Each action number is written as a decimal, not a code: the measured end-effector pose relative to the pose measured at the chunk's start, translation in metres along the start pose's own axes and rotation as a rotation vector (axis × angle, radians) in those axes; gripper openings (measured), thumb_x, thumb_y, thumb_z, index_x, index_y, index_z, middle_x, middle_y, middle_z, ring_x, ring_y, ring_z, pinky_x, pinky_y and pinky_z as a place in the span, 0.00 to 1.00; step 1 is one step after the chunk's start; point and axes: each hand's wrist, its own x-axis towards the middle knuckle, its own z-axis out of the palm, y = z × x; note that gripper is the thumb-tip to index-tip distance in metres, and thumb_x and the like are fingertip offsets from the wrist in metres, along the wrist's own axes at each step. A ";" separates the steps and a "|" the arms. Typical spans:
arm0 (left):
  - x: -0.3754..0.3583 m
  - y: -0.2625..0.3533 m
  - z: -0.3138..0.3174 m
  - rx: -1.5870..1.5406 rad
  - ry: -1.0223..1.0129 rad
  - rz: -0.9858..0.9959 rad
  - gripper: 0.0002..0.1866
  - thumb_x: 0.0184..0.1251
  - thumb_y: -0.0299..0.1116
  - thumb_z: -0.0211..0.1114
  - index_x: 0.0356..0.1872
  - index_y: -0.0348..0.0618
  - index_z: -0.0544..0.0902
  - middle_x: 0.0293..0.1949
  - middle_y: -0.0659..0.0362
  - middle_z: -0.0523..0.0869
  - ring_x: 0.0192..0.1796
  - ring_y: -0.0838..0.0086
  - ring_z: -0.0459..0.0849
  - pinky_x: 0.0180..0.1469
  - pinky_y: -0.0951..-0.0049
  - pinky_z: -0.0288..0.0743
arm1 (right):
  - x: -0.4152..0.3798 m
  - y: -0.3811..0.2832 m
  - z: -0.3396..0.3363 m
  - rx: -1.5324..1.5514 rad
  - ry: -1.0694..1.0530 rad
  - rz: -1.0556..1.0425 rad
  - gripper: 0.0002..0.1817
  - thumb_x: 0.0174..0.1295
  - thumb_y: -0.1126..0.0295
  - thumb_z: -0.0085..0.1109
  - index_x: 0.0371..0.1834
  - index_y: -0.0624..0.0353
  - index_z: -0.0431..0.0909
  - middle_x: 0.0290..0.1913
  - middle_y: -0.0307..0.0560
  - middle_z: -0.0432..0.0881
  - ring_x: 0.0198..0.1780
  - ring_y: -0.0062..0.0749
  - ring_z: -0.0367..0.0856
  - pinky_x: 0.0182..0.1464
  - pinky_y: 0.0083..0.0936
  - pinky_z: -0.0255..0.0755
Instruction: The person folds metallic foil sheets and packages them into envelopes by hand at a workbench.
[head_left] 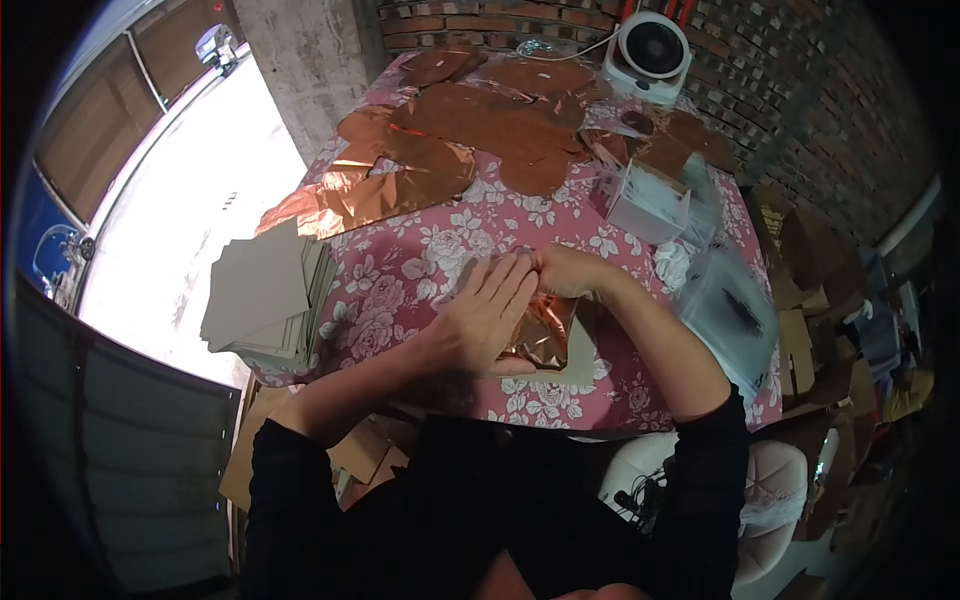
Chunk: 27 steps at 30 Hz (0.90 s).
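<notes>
A folded copper-coloured foil balloon (545,335) lies on a grey-beige card (580,370) near the front of the table. My left hand (485,312) is laid flat over its left part, fingers stretched out and thumb low along the near edge. At the far edge of the foil, my right hand (570,272) is closed, its curled fingers beside my left fingertips. What the right fingers pinch is partly hidden, but the foil runs up under them.
A stack of cards (260,295) stands at the left table edge. Flat foil balloons (480,120) spread over the back. To the right are a white box (648,200), clear plastic bags (730,310) and a white fan (650,60). A white chair (775,490) stands at the lower right.
</notes>
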 end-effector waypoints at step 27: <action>0.005 -0.001 0.024 -0.008 -0.162 -0.162 0.51 0.49 0.60 0.70 0.65 0.24 0.68 0.63 0.32 0.71 0.67 0.40 0.68 0.68 0.39 0.58 | -0.097 0.020 0.086 -0.829 0.451 -0.249 0.51 0.67 0.38 0.50 0.76 0.74 0.48 0.76 0.75 0.50 0.79 0.65 0.45 0.79 0.53 0.38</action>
